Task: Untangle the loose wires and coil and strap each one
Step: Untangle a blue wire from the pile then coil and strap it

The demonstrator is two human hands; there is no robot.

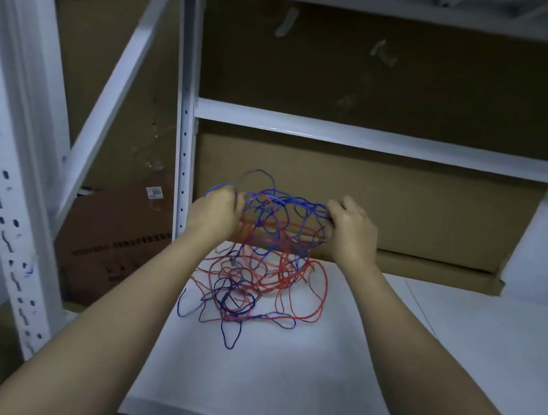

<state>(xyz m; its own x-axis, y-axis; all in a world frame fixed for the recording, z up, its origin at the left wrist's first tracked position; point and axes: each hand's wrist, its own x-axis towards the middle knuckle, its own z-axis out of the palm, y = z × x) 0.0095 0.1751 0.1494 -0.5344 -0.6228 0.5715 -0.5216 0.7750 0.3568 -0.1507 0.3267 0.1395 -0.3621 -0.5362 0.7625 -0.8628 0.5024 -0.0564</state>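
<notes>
1. The tangle of wires (259, 257) sits partly on the white shelf (281, 363) and partly in the air, its upper loops lifted between the two hands
2. The left hand (216, 212) has its fingers curled round a bunch of blue wire (287, 202) at the left side of the tangle; the right hand (349, 228) pinches blue strands at the right side
3. The red wire (306, 301) lies mostly low, looped on the shelf and threaded through the blue
4. These wires look thin, light and limp: they will sag, spring back into loops and snag on each other rather than slide free
5. Hard pulling would likely tighten knots, so gentle spreading seems wiser
6. A good hold would be a free end or an outer loop of one colour, followed by hand through the crossings; no free end can be picked out here
</notes>
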